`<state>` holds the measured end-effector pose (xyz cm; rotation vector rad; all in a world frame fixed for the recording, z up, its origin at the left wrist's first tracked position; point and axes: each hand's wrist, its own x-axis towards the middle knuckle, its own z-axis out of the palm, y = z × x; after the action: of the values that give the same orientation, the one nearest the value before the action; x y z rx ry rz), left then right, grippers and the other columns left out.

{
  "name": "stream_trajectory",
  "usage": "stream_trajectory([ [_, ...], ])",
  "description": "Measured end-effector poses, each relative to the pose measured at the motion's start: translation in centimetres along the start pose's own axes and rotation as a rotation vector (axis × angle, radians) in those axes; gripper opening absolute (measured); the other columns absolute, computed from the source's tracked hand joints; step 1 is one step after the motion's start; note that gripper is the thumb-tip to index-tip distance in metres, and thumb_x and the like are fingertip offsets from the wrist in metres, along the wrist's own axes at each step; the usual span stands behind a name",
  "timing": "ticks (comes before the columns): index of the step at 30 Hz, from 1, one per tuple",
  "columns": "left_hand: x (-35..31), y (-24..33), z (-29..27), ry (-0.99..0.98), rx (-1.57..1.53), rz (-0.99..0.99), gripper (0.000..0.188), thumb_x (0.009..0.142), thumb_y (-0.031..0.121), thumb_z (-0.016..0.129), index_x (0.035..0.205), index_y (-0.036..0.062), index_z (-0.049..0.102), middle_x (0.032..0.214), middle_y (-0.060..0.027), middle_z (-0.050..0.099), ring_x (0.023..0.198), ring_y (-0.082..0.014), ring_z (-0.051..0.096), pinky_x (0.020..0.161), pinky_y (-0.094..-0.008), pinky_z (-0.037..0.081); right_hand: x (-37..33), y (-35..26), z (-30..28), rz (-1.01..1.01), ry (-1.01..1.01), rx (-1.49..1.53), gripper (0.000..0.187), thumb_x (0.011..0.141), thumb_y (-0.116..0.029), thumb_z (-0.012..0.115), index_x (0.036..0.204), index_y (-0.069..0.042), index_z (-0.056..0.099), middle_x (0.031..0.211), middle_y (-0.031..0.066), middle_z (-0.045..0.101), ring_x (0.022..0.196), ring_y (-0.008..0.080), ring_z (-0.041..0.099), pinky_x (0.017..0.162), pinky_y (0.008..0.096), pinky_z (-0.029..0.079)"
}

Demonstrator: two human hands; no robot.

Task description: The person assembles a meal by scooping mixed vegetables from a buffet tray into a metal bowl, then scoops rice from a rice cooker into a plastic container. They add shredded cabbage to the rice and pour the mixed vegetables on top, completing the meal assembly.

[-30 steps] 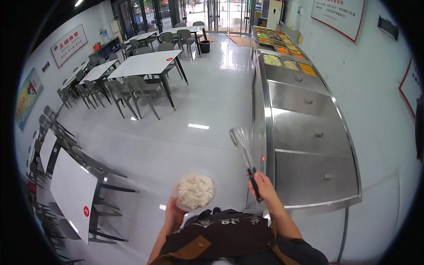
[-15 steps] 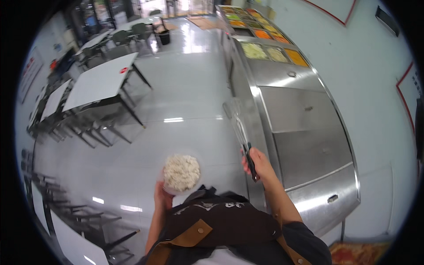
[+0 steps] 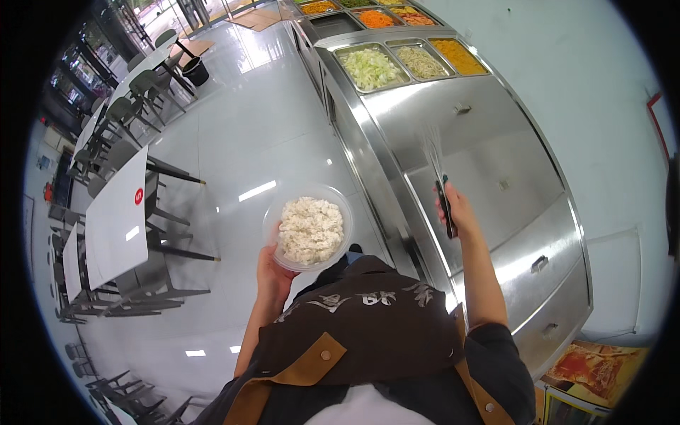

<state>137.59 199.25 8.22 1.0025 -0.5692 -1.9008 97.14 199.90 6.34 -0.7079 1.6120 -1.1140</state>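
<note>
My left hand [image 3: 272, 275] is closed on the lower left side of a clear round plastic bowl [image 3: 345, 207]. White cooked rice [image 3: 312, 230] is heaped in the bowl, which I hold in front of my apron. On the right, my right hand [image 3: 460, 214] grips the black handle of a pair of metal tongs [image 3: 443, 193]. Their thin shiny ends point away from me over the steel counter, and blend with its surface; nothing is visible between them.
The steel counter [image 3: 482, 152] runs along my right with handled lids. Trays of shredded cabbage [image 3: 370, 69], sprouts [image 3: 423, 62] and orange-yellow shreds [image 3: 460, 57] sit ahead; more trays lie beyond. White tables [image 3: 117, 227] and grey chairs [image 3: 149, 85] stand on the left, near a black bin [image 3: 195, 71].
The view has moved closer to the food trays and turned. The rice bowl is higher in view, and the tongs have gone from beside the counter edge to above its top.
</note>
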Motion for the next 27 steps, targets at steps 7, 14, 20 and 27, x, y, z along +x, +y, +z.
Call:
stream_trajectory([
  [7,12.2,8.4,-0.9,0.048,-0.054,0.040,0.063,0.087,0.036,0.042,0.146,0.0153,0.032,0.146,-0.0091,0.038,0.130,-0.0257,0.042,0.101,-0.0426,0.041,20.1,-9.1,2.8,0.025,0.015,-0.313,0.058,0.092,-0.057,0.044,0.099,-0.002,0.060,0.067,0.0023,0.055,0.048,0.0092,0.049,0.042,0.0250,0.040],
  [14,27.5,14.9,-2.6,-0.024,-0.032,-0.035,0.062,0.089,0.034,0.041,0.145,0.0126,0.031,0.146,-0.0093,0.038,0.131,-0.0259,0.041,0.103,-0.0416,0.039,37.3,-11.5,3.0,0.205,0.108,-0.642,0.059,0.091,-0.058,0.046,0.089,0.000,0.058,0.067,0.0056,0.056,0.047,0.0137,0.050,0.041,0.0296,0.041],
  [20,40.2,22.4,-1.1,-0.148,0.049,-0.085,0.060,0.089,0.030,0.035,0.146,0.0101,0.030,0.147,-0.0110,0.037,0.134,-0.0271,0.038,0.107,-0.0420,0.035,42.9,-10.6,4.3,0.361,0.164,-0.566,0.057,0.091,-0.057,0.048,0.090,0.000,0.058,0.068,0.0052,0.055,0.047,0.0134,0.049,0.041,0.0301,0.041],
  [27,50.1,25.3,2.4,-0.172,0.151,-0.227,0.060,0.089,0.030,0.033,0.145,0.0100,0.031,0.146,-0.0119,0.037,0.132,-0.0271,0.040,0.103,-0.0414,0.040,43.6,-9.5,6.8,0.355,0.149,-0.451,0.055,0.092,-0.052,0.050,0.087,0.001,0.059,0.065,0.0066,0.055,0.045,0.0135,0.049,0.041,0.0296,0.040],
])
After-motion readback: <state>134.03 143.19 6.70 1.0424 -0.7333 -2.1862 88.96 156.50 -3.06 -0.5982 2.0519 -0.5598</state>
